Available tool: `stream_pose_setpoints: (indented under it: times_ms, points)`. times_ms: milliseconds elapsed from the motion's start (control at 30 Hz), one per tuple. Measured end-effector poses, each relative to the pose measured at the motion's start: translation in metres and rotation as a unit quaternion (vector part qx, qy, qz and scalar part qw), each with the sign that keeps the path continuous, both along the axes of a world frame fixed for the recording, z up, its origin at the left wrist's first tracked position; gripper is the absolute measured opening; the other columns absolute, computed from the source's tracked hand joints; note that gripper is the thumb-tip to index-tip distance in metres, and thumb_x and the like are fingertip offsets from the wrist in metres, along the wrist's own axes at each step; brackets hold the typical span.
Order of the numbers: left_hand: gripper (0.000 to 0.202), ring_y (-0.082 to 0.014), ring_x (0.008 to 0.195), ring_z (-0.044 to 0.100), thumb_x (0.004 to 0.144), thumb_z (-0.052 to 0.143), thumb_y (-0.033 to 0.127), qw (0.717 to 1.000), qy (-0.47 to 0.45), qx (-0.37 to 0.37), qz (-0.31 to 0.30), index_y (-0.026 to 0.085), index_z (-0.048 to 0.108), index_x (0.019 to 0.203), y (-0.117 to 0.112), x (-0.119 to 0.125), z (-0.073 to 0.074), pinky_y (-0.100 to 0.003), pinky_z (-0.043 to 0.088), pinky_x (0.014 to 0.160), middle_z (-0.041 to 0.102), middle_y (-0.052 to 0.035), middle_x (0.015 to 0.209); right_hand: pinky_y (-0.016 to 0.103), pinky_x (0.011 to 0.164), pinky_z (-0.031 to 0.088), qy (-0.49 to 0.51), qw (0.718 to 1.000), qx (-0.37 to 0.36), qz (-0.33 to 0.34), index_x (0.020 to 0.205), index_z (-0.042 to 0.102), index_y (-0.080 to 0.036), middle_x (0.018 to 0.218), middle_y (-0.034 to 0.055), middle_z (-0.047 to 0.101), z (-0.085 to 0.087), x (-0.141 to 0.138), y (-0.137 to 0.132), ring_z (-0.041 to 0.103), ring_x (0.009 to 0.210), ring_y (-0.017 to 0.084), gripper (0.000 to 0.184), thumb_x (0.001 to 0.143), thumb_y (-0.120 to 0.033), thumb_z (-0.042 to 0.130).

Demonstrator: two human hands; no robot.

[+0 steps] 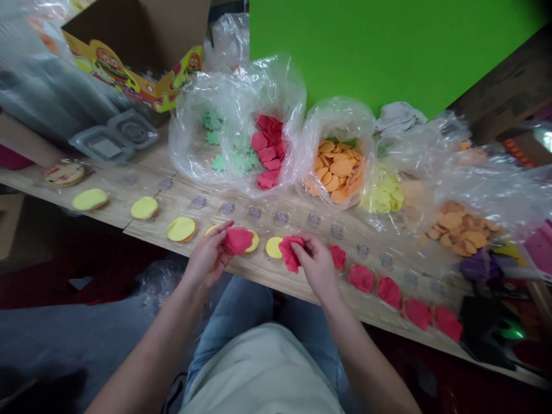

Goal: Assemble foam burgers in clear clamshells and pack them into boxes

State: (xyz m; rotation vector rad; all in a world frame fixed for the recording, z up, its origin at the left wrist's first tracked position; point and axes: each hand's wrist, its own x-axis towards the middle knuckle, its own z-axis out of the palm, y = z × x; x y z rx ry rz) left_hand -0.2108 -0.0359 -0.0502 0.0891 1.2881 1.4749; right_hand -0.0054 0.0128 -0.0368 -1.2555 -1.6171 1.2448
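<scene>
Pinching a red patty with the left hand, grip pressed together on it, just over a yellow disc. Gathering a second red patty in the right hand, grip equally closed, just beside another yellow disc. Below both hands, jeans and a pale shirt, cut off by the lower edge.

Along the tabletop, more red patties to the right, more yellow discs to the left, and a row of small grey-purple rounds, too small to make out. Beyond, clear bags of green leaf shapes, red pieces, orange rounds, yellow pieces and tan rounds. Far left, clear plastic trays and a cardboard box printed with cartoon burgers, no readable words. Lower right, a dark blurred heap, unclear. Farthest, a green board.
</scene>
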Motion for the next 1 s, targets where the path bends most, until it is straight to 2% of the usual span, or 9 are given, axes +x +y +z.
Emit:
stream_pose_setpoints:
  times_ms: [133,267,333,467,533,633,733,867,1000]
  points:
    - [0.033,-0.0082,0.056,0.054,0.076,0.052,0.026,0.987,0.144,-0.02,-0.075,0.015,0.06,0.106,-0.008,-0.004,0.001,-0.017,0.045,0.052,0.058,0.0013,0.068,0.028,0.066,0.047,-0.083,0.995,-0.016,0.048,0.103,0.055,-0.018,0.08,0.0023,0.063,-0.023,-0.012,0.027,0.06,0.071,0.015,0.027,0.078,-0.03,0.055]
    - [0.031,-0.0171,0.091,0.058,0.079,0.048,0.031,0.91,0.352,-0.014,-0.217,0.018,0.063,0.103,-0.015,0.015,-0.002,-0.027,0.043,0.082,0.064,-0.0035,0.097,0.032,0.077,0.044,-0.217,0.972,0.073,0.058,0.102,0.057,-0.02,0.087,0.004,0.064,-0.033,-0.02,0.031,0.058,0.082,0.018,0.024,0.079,-0.026,0.053]
    - [0.033,-0.0192,0.1,0.055,0.081,0.045,0.032,0.87,0.413,0.011,-0.267,0.02,0.06,0.108,-0.017,0.024,-0.005,-0.031,0.038,0.091,0.062,-0.004,0.107,0.031,0.077,0.044,-0.198,0.975,0.064,0.073,0.099,0.058,-0.02,0.089,0.0041,0.064,-0.035,-0.019,0.03,0.059,0.084,0.018,0.022,0.079,-0.026,0.053]
    - [0.04,-0.0185,0.082,0.059,0.085,0.038,0.033,0.831,0.468,-0.003,-0.301,0.019,0.049,0.121,-0.016,0.03,-0.011,-0.032,0.043,0.078,0.063,-0.0036,0.088,0.026,0.069,0.047,-0.069,0.991,-0.031,0.108,0.104,0.052,-0.019,0.089,0.0032,0.065,-0.038,-0.016,0.032,0.061,0.078,0.015,0.025,0.081,-0.03,0.052]
    - [0.041,-0.0181,0.078,0.058,0.086,0.036,0.033,0.817,0.491,-0.006,-0.302,0.018,0.047,0.122,-0.015,0.03,-0.012,-0.031,0.043,0.075,0.062,-0.0036,0.085,0.027,0.07,0.046,-0.12,0.987,0.002,0.109,0.103,0.054,-0.019,0.09,0.0037,0.065,-0.04,-0.016,0.033,0.061,0.08,0.016,0.024,0.082,-0.028,0.052]
    - [0.042,-0.0184,0.081,0.059,0.087,0.033,0.029,0.783,0.528,0.003,-0.329,0.02,0.043,0.127,-0.017,0.032,-0.009,-0.03,0.043,0.075,0.063,-0.0046,0.088,0.032,0.077,0.043,-0.277,0.946,0.126,0.115,0.101,0.058,-0.019,0.091,0.0059,0.064,-0.041,-0.018,0.033,0.057,0.086,0.019,0.02,0.083,-0.024,0.05]
    - [0.05,-0.0196,0.086,0.061,0.086,0.033,0.023,0.73,0.563,0.003,-0.387,0.024,0.031,0.136,-0.022,0.041,-0.006,-0.029,0.043,0.074,0.064,-0.0072,0.1,0.034,0.083,0.041,-0.341,0.906,0.214,0.128,0.102,0.059,-0.017,0.095,0.0075,0.062,-0.039,-0.019,0.03,0.053,0.091,0.021,0.022,0.085,-0.025,0.048]
    - [0.063,-0.0225,0.081,0.064,0.083,0.035,0.02,0.643,0.627,-0.036,-0.438,0.025,0.013,0.142,-0.022,0.051,-0.008,-0.029,0.044,0.068,0.065,-0.0101,0.103,0.036,0.09,0.038,-0.387,0.884,0.252,0.074,0.114,0.056,-0.016,0.107,0.0103,0.058,-0.035,-0.009,0.021,0.048,0.101,0.022,0.031,0.086,-0.02,0.043]
    - [0.064,-0.0238,0.075,0.064,0.082,0.036,0.019,0.574,0.67,-0.065,-0.466,0.021,0.014,0.142,-0.015,0.054,-0.011,-0.029,0.044,0.063,0.067,-0.0106,0.089,0.047,0.097,0.03,-0.473,0.841,0.251,0.075,0.124,0.05,-0.022,0.129,0.011,0.046,-0.038,0.006,0.007,0.035,0.119,0.028,0.047,0.082,-0.006,0.04]
